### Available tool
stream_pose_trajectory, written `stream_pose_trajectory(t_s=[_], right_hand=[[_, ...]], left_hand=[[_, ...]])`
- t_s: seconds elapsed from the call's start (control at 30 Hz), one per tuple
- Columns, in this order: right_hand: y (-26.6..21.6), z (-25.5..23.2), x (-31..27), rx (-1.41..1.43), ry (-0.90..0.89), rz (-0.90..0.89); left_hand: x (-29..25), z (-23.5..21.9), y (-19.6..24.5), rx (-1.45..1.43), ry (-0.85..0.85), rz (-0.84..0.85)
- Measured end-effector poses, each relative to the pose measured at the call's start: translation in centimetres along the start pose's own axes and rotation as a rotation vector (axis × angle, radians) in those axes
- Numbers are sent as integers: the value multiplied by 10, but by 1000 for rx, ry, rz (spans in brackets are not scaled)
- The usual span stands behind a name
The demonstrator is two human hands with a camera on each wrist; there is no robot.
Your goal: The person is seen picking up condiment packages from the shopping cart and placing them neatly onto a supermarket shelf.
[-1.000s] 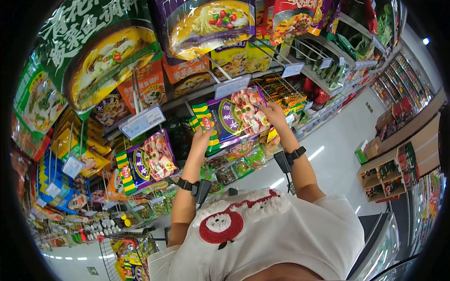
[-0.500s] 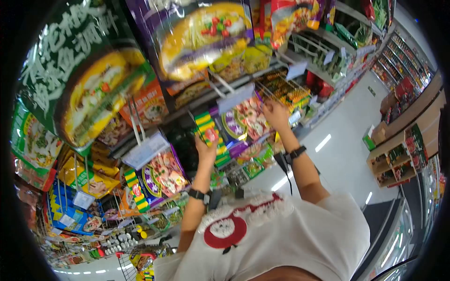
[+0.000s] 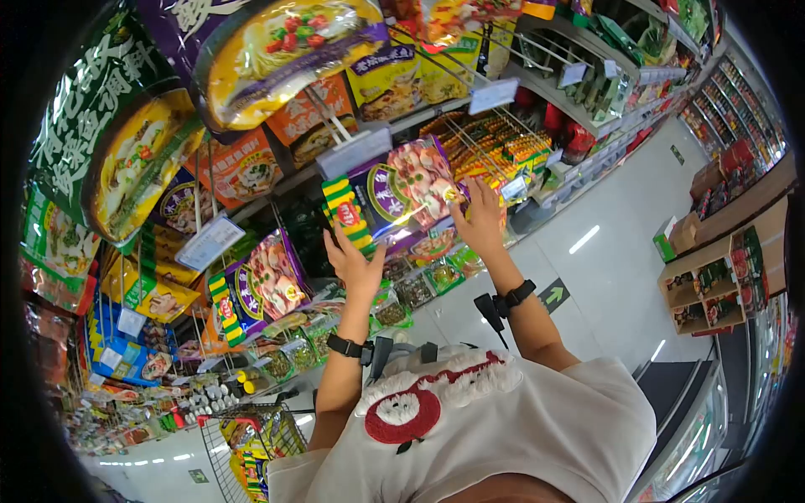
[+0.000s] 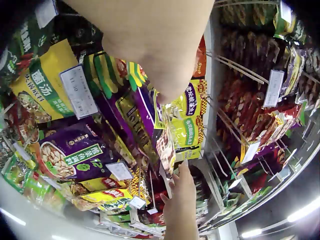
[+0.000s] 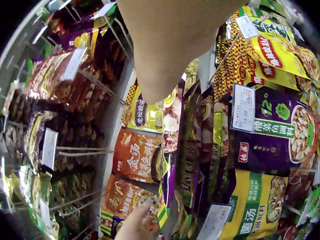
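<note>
A purple seasoning packet (image 3: 409,191) with a green-and-yellow striped end hangs at the shelf hook, its top edge close under a price tag (image 3: 356,151). At its striped end is my left hand (image 3: 359,267), fingers spread and thumb apart. My right hand (image 3: 481,222) is at the opposite end, fingers extended, fingertips right at the packet's edge. In the left wrist view the packet (image 4: 165,148) appears nearly edge-on, with the right hand (image 4: 181,202) beside it. The right wrist view shows the left hand (image 5: 136,224) near the packet's lower striped end.
A similar purple packet (image 3: 267,281) hangs to the left. Large green (image 3: 126,159) and purple (image 3: 289,63) pouches hang above, close in front. Wire hooks with price tags (image 3: 210,241) jut from the shelf. A shopping cart (image 3: 216,444) holding packets stands at lower left.
Both hands gripped the packet's ends a second ago; now their fingers are loosened and spread, drawn slightly back. The packet stays beneath the price tag. The head view has shifted a little.
</note>
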State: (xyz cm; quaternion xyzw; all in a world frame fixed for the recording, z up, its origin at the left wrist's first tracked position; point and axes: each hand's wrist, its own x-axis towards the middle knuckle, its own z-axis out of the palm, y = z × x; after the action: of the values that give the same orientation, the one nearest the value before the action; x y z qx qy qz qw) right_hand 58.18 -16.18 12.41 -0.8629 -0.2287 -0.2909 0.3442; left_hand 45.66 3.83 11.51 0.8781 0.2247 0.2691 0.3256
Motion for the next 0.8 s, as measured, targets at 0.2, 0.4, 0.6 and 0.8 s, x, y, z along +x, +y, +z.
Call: stream_pose_trajectory(t_s=[0.2,0.4,0.6,0.8], right_hand=[[38,-35,-33,129,62,98],[94,-33,-104,658,-116,556],[137,-12,-223,757,-393,713],[94,-30,-296,645,-1098,933]], left_hand=[[-42,6,14,-113,61,-43],[-114,17,16,-276,135,8],[-258,66,-78,-1318,-227,-1221],[-435,53,-184,-1630,174,-1587]])
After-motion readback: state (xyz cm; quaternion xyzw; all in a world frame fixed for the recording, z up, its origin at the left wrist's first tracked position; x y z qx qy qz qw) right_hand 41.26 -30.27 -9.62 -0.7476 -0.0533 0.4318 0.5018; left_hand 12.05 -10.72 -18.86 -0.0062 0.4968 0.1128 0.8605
